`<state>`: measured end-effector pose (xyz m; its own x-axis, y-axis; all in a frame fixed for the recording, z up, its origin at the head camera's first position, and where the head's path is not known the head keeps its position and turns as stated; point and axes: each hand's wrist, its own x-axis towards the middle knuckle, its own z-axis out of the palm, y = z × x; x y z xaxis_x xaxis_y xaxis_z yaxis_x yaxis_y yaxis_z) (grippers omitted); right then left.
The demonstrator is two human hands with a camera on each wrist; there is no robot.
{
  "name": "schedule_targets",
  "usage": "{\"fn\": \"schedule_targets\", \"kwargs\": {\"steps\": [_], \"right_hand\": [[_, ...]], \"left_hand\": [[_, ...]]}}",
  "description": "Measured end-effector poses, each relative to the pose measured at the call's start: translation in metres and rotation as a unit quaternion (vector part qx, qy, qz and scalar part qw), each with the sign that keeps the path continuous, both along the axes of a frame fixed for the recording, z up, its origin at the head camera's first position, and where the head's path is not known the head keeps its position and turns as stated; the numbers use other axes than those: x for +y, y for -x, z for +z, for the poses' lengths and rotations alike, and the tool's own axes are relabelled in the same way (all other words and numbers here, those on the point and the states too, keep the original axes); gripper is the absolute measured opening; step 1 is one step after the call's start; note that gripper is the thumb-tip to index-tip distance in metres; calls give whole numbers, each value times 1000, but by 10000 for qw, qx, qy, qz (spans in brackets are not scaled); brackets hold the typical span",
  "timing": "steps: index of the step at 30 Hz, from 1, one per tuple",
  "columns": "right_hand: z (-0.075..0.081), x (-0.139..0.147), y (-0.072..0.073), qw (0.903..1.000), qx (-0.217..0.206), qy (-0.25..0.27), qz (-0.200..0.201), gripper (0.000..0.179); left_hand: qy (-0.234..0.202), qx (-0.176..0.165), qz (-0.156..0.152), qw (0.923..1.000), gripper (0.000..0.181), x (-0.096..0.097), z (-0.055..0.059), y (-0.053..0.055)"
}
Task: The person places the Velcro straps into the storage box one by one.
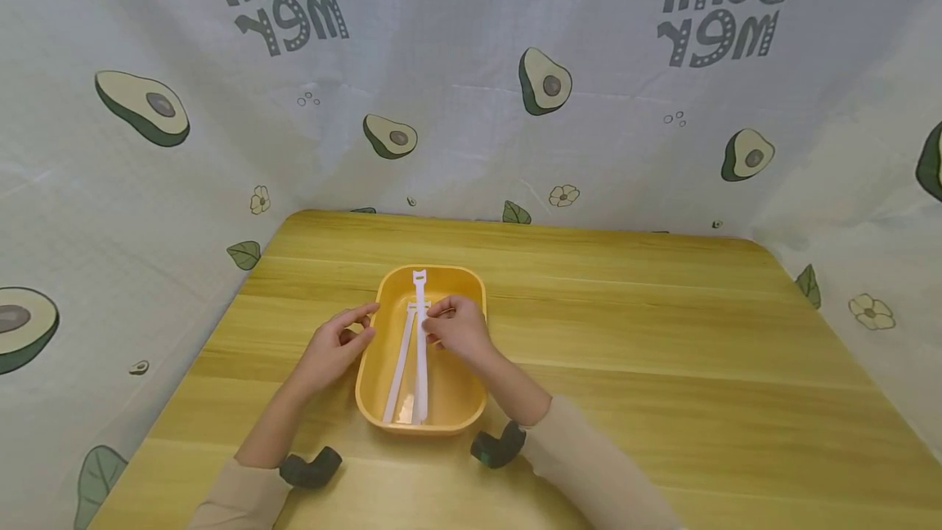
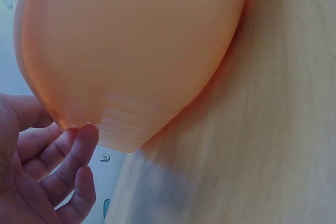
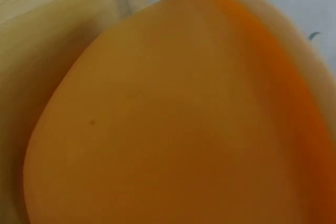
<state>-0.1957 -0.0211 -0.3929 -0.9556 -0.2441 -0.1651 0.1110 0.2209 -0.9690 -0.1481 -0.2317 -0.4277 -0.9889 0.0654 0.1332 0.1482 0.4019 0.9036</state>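
Observation:
A yellow basin (image 1: 449, 409) with rounded corners stands on the wooden table. My left hand (image 1: 334, 350) is at its left rim, fingers lightly bent; in the left wrist view the thumb goes behind the rim, while fingertips (image 2: 90, 129) touch the outer wall. Inside the basin, my right hand (image 1: 461, 330) pinches a white hook-and-loop cable tie (image 1: 420, 289) near its slotted head. Other white cable ties (image 1: 400, 362) lie beneath and beside it, partly overlapped. The basin's wall (image 3: 142, 108) hides the right hand in the right wrist view.
Dark wrist cameras (image 1: 312, 468) sit by both forearms. Wood-grain tabletop (image 1: 662, 350) extends to the right of the basin. Behind and at the sides hangs a white cloth (image 1: 471, 39) printed with avocados.

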Motion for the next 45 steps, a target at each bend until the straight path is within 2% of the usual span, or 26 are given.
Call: {"fn": "schedule_targets", "kwargs": {"steps": [7,11,17,25,32,38,45], "right_hand": [[-10,-5,3,9982,344,-456,-160,8],[-12,-4,5,9945,546,-881,-121,7],[-15,-4,5,9800,999,-1719,38,7],[-17,-3,3,9652,1218,-2312,114,9],[-18,-5,5,9516,1252,-2799,191,13],[-19,-8,6,9394,1112,-3227,313,15],[-19,-12,6,9200,861,-3813,279,48]], "left_hand": [[-82,-32,-32,10000,39,0,1,0],[-112,-36,-37,9999,40,1,1,1],[-137,-42,-19,9999,39,2,2,1],[-167,5,-80,9998,39,2,2,1],[-147,-19,-71,9999,39,1,2,1],[-133,-28,-70,9999,39,1,3,1],[-23,2,-30,10000,38,2,4,0]]}}
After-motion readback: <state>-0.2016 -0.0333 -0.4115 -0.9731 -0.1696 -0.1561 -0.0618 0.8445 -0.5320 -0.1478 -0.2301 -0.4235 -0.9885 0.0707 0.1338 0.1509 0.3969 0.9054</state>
